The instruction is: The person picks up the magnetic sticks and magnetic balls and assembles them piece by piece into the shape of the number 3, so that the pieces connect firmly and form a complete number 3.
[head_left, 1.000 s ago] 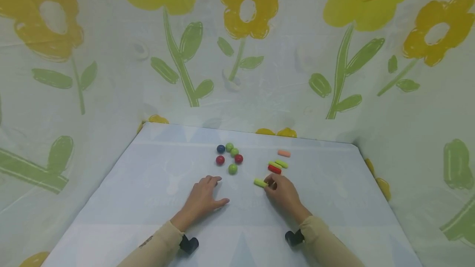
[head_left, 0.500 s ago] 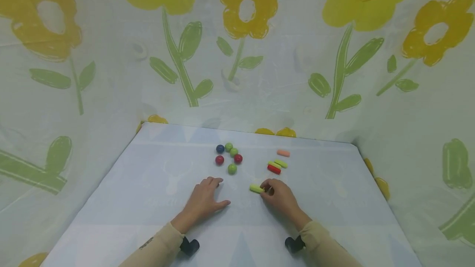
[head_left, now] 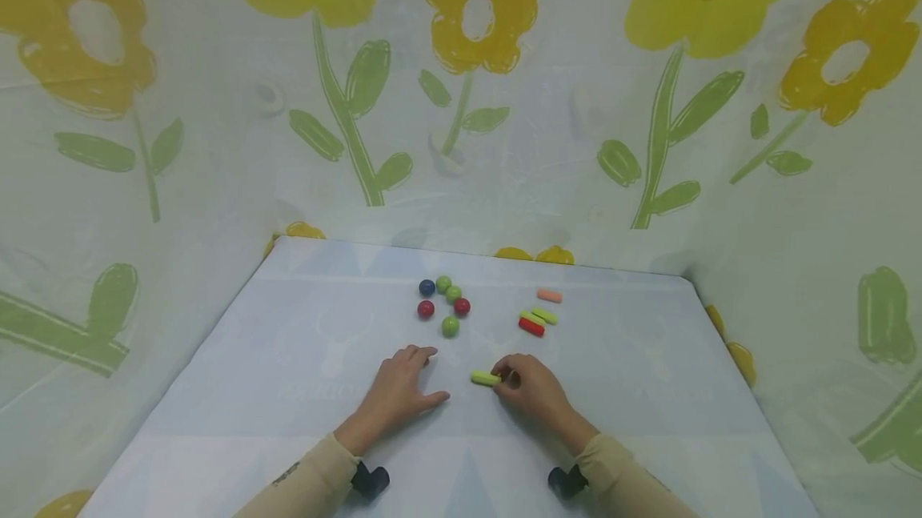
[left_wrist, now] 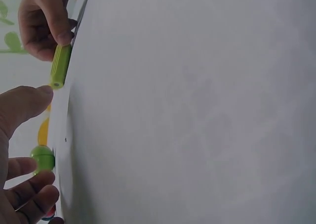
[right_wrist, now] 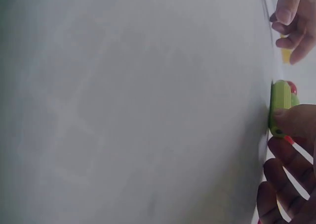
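Worktop [head_left: 238,390], pale with faint printing, before flower-printed sheeting [head_left: 547,102]. Right hand [head_left: 536,391] pinches one end of a light-green ribbed cylinder [head_left: 483,378], perhaps touching the worktop, though contact is hard to judge; left hand [head_left: 398,387], thumb and fingers spread, is near its free end. Beyond: six green, red and blue balls [head_left: 450,327], four further short cylinders [head_left: 531,327].

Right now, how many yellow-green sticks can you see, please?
3. The first stick is in the right hand; the second stick lies just behind the red stick; the third stick lies right beside the second. I see no others.
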A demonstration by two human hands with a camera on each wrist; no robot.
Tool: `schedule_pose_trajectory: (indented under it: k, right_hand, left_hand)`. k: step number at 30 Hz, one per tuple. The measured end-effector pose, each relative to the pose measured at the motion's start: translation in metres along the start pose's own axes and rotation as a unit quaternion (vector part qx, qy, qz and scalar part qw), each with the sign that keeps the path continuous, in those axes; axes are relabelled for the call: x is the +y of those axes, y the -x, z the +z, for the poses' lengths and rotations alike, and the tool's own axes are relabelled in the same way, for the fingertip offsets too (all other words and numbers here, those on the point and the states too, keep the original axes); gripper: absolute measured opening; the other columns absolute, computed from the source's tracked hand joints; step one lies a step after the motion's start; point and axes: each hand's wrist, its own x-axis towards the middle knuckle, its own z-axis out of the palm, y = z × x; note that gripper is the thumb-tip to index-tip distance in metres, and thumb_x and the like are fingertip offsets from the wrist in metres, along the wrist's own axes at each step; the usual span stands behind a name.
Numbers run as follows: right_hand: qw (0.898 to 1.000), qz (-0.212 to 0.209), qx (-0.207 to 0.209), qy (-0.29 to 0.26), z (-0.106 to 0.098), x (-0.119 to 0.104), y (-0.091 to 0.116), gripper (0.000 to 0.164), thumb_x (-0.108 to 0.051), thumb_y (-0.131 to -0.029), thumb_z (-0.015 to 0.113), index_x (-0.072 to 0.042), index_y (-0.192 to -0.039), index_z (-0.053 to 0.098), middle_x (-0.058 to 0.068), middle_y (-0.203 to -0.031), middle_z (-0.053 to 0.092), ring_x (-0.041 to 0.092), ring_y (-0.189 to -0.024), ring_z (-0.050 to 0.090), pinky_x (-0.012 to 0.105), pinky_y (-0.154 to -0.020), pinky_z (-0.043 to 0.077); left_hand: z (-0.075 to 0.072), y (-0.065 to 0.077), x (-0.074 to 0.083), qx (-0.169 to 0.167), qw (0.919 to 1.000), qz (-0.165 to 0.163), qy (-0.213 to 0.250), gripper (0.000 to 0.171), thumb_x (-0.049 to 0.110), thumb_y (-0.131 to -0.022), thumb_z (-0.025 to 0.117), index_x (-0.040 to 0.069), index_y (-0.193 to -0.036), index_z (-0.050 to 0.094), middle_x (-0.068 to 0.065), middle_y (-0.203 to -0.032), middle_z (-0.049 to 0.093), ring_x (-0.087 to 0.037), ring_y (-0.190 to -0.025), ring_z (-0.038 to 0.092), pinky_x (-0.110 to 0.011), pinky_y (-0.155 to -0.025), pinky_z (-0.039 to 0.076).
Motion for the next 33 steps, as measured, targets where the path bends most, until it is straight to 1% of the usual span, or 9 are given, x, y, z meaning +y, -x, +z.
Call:
schedule_pose_trajectory:
  k: [4,10,14,18,25,29,33]
  right_hand:
    - [1.000,-0.019,-0.005,0.011,0.002,-0.004,0.003,0.019,-0.023,-0.082,0.078,-0.025,-0.098,0.070,-0.013,-0.089,0.064,0.004,-0.083,0.053,0.023,-0.073,0.048]
    - [0.999,-0.048,-0.012,0.008,0.003,-0.008,0.006,0.018,-0.022,-0.082,0.077,-0.024,-0.098,0.069,-0.013,-0.089,0.064,0.004,-0.082,0.052,0.023,-0.072,0.047]
    - [0.998,-0.050,-0.027,0.006,0.004,-0.011,0.007,0.018,-0.025,-0.084,0.076,-0.025,-0.100,0.069,-0.014,-0.089,0.063,0.003,-0.083,0.051,0.023,-0.073,0.047]
    - [0.998,-0.052,-0.037,0.010,0.007,-0.013,0.006,0.018,-0.026,-0.084,0.075,-0.026,-0.101,0.069,-0.015,-0.091,0.063,0.002,-0.083,0.051,0.022,-0.074,0.046]
    - [0.997,-0.059,-0.043,0.011,0.010,-0.017,0.005,0.019,-0.026,-0.084,0.076,-0.025,-0.101,0.070,-0.014,-0.091,0.064,0.002,-0.083,0.051,0.023,-0.074,0.046]
    - [0.997,-0.064,-0.045,0.010,0.011,-0.021,0.006,0.018,-0.025,-0.084,0.076,-0.025,-0.101,0.070,-0.014,-0.093,0.065,0.002,-0.084,0.052,0.023,-0.075,0.047]
    - [0.996,-0.070,-0.045,0.006,0.012,-0.024,0.006,0.018,-0.025,-0.084,0.076,-0.024,-0.101,0.070,-0.013,-0.092,0.066,0.002,-0.082,0.052,0.023,-0.073,0.046]
  left_hand:
    - [0.001,0.001,0.003,-0.001,1.0000,0.007,0.005,0.067,0.050,-0.074,0.081,0.014,-0.127,0.060,-0.001,-0.108,0.063,-0.017,-0.098,0.057,-0.042,-0.086,0.049]
    - [0.002,0.002,0.005,-0.007,0.9997,0.025,0.004,0.058,0.044,-0.075,0.081,0.015,-0.122,0.062,0.003,-0.102,0.062,-0.014,-0.095,0.056,-0.040,-0.084,0.048]
    - [0.003,0.002,0.007,-0.013,0.9994,0.034,0.001,0.053,0.044,-0.077,0.080,0.017,-0.120,0.063,0.006,-0.101,0.062,-0.011,-0.093,0.055,-0.037,-0.083,0.048]
    - [0.002,0.004,0.009,-0.012,0.9989,0.045,0.010,0.049,0.041,-0.077,0.080,0.017,-0.117,0.064,0.006,-0.097,0.063,-0.010,-0.091,0.056,-0.037,-0.082,0.047]
    - [0.005,0.004,0.011,-0.017,0.9976,0.063,0.022,0.040,0.038,-0.080,0.079,0.019,-0.113,0.066,0.009,-0.092,0.064,-0.006,-0.085,0.055,-0.034,-0.080,0.046]
    - [0.007,0.005,0.010,-0.014,0.9959,0.079,0.042,0.034,0.035,-0.080,0.079,0.019,-0.108,0.067,0.009,-0.090,0.064,-0.005,-0.083,0.056,-0.032,-0.078,0.046]
    - [0.010,0.005,0.009,-0.011,0.9943,0.093,0.051,0.029,0.032,-0.081,0.079,0.019,-0.104,0.067,0.009,-0.089,0.065,-0.004,-0.081,0.056,-0.028,-0.076,0.047]
